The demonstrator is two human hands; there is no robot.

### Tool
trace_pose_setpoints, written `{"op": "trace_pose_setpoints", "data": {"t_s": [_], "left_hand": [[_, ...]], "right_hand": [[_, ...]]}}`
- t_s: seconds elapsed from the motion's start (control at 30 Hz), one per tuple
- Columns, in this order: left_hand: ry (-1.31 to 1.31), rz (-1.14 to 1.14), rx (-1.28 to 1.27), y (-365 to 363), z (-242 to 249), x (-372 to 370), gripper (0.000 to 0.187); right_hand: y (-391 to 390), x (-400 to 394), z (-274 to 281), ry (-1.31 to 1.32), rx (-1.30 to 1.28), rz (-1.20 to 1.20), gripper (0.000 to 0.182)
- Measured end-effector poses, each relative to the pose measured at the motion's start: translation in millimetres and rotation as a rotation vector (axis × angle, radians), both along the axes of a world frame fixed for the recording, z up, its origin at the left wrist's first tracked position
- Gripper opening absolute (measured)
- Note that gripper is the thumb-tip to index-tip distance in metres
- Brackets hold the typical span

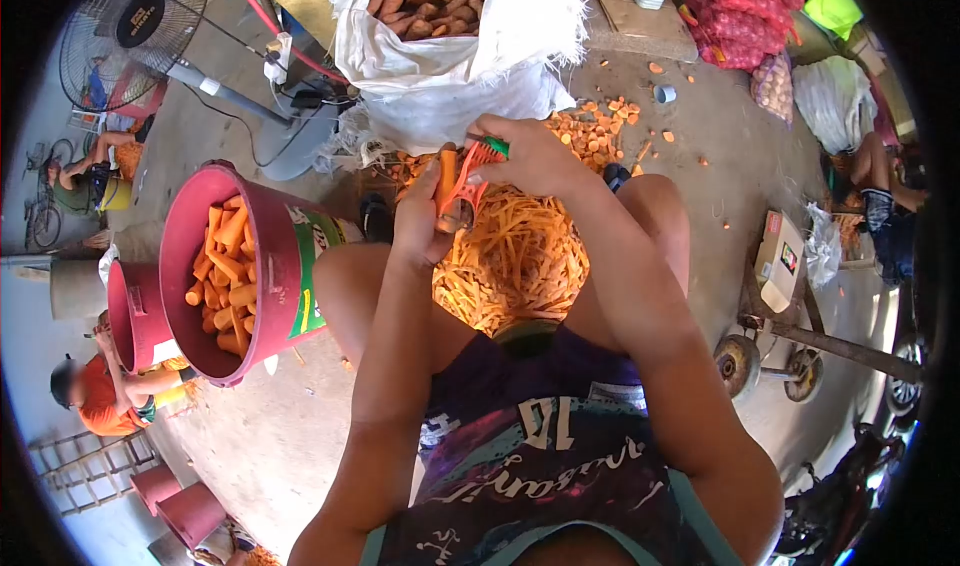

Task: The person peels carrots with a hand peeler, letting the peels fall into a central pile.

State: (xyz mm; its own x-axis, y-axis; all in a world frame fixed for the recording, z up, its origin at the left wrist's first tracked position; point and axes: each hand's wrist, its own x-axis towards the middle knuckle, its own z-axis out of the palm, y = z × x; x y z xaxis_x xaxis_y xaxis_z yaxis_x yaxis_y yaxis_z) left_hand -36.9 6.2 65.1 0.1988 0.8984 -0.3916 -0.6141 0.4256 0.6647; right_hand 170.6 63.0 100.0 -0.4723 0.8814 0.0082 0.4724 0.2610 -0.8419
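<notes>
"Carrot [447,171] first: where is it sitting, from where you're standing?"

"It's resting in the left hand [415,221], just above the heaped peelings [520,256] and pointing away from the person. The fingers are curling around it."

"And the right hand [530,156], is it spreading?"

"No, it's pinching the handle of a red-orange peeler [465,178] with a green part near the fingers. The peeler is lying across the carrot, though I can't tell whether the blade is touching it."

"What's surrounding them?"

"The peelings are lying between the person's knees. On the left a pink tub [280,311] is holding smooth orange carrots [230,276]. Straight ahead, a white sack [430,66] is gaping at the top, showing darker, rough-skinned roots [430,1]."

"I'm seeing orange bits beside it, too."

"Yes, cut pieces [595,136] are lying scattered on the floor [690,191], just beyond the right hand. A fan [138,21] is standing at the far left, and someone in an orange shirt [105,401] is sitting near a second pink tub [125,311]."
</notes>
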Motion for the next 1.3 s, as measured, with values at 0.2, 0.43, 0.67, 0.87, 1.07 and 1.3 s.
{"op": "trace_pose_setpoints", "data": {"t_s": [0.2,0.43,0.67,0.87,1.07,1.3], "left_hand": [[0.101,-0.16,-0.015,-5,5,-12,0.043],[-0.005,0.081,-0.082,7,-12,-15,0.038],[-0.033,-0.03,-0.03,1,-3,-5,0.044],[0.086,-0.231,-0.026,-2,0,-17,0.044],[0.06,-0.005,-0.075,10,-33,-33,0.045],[-0.073,-0.118,0.011,3,-11,-14,0.049]], "right_hand": [[32,28,-9,-0.053,0.053,-0.371,0.052],[-2,1,-5,0.045,0.05,-0.075,0.054],[2,1,-7,0.06,0.008,0.029,0.06],[29,26,-8,0.111,0.049,-0.335,0.053],[-5,3,-3,0.059,0.008,-0.078,0.056],[0,4,-2,0.044,-0.001,-0.051,0.058]]}}
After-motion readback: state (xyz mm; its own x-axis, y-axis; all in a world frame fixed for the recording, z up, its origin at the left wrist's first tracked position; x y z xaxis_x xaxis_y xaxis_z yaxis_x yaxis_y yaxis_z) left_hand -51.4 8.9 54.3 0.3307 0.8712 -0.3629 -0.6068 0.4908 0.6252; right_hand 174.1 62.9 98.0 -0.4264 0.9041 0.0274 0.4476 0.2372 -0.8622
